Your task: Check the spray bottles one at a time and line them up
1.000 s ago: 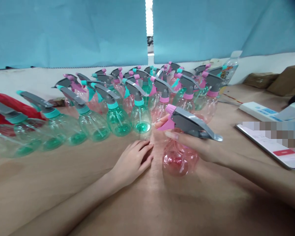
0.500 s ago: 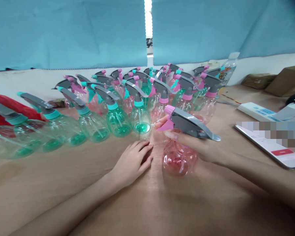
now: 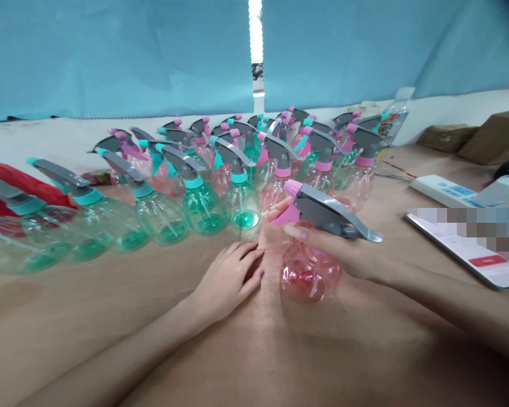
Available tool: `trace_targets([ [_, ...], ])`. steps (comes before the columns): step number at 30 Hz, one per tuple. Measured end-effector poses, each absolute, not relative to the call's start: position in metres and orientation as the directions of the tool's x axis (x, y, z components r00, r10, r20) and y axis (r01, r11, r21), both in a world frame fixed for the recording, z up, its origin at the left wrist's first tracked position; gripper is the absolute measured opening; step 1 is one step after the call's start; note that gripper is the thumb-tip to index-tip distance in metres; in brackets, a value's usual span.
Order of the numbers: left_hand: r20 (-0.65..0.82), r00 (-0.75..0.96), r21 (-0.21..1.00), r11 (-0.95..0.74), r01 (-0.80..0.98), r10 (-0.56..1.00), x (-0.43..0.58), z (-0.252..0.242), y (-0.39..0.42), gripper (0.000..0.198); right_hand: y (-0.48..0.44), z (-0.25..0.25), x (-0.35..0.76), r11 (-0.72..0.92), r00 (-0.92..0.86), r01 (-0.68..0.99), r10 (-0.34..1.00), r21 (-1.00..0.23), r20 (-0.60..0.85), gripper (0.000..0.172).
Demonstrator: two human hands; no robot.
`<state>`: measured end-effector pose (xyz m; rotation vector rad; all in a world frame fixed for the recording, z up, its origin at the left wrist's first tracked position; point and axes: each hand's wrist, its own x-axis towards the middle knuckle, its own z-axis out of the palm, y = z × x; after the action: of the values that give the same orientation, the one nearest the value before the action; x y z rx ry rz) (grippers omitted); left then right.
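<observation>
A clear pink spray bottle (image 3: pixel 307 277) with a grey and pink trigger head stands upright on the wooden table (image 3: pixel 237 362). My right hand (image 3: pixel 348 249) is closed round its neck, just under the spray head, with fingers showing past the pink trigger. My left hand (image 3: pixel 227 277) lies on the table to the left of that bottle, apart from it, its fingers loosely bent and holding nothing. Beyond my left hand stands a green spray bottle (image 3: pixel 242 203), the closest of a row with turquoise collars and grey levers.
Several green and pink spray bottles (image 3: pixel 203 209) crowd the table's far side. At right lie a phone (image 3: pixel 458 249), a white power strip (image 3: pixel 445 192) and brown boxes (image 3: pixel 492 135). A labelled plastic bottle (image 3: pixel 394 118) stands near the wall; red material (image 3: pixel 25 186) lies at left.
</observation>
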<state>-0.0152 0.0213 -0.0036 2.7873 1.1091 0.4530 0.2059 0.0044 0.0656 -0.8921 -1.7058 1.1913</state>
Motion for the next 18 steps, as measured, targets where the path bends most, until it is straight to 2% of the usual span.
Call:
trace_targets([
  [8,0.23,0.692,0.206,-0.729,0.653,0.684,-0.014,-0.002,0.022,0.034,0.005,0.06,0.209,0.366,-0.28,0.156,0.907,-0.918,0.314,0.009],
  [10,0.228,0.693,0.204,-0.729,0.653,0.684,-0.015,-0.002,0.021,0.034,0.004,0.065,0.208,0.392,-0.253,0.174,0.904,-0.903,0.343,0.013],
  [14,0.234,0.687,0.22,-0.725,0.652,0.688,-0.015,-0.002,0.021,0.033,0.002,0.074,0.204,0.405,-0.256,0.209,0.901,-0.89,0.35,0.034],
  [18,0.233,0.69,0.225,-0.729,0.647,0.685,-0.015,-0.002,0.021,0.033,0.005,0.068,0.205,0.404,-0.317,0.158,0.885,-0.901,0.341,0.031],
])
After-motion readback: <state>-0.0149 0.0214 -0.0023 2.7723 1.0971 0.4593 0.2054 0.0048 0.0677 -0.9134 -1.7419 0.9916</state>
